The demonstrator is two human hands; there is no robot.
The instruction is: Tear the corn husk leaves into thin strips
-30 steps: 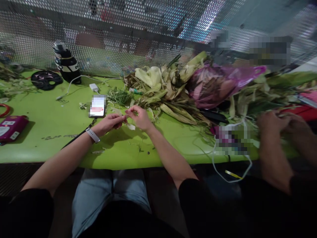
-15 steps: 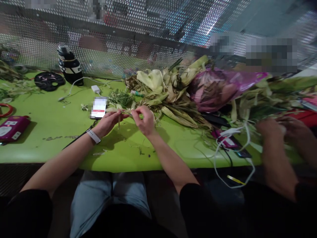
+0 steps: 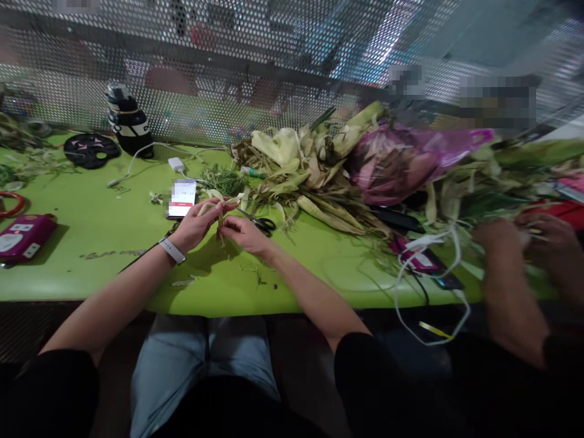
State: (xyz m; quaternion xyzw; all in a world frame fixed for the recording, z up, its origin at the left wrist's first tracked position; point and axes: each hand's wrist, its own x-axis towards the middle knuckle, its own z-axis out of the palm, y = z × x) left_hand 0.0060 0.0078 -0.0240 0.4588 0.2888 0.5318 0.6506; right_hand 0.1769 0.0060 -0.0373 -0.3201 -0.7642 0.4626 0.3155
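On the far left, the purple box (image 3: 28,237) sat on the green table (image 3: 319,267), and beyond it stood the dark bottle (image 3: 131,125). Then the phone (image 3: 183,198), its screen lit, just behind the left hand (image 3: 201,224). And here was the action! That hand pinched the pale husk strips (image 3: 221,213), clamping them where they crossed, while the right hand (image 3: 244,234) met it just below, fingertips closed on the dangling lower end. The hands were together, the strips held up between them, clear of the table. Part-worked, by the look of it: strips gathered and crossed, yes, but ends stuck out loose. No finished piece could be made out nearby. Just behind the right hand lay the scissors (image 3: 264,226), untouched. Further right, plenty remained: a big husk pile (image 3: 314,152) against the purple bag (image 3: 387,164), then a co-worker's hands (image 3: 499,237), their grip too blurred to tell.
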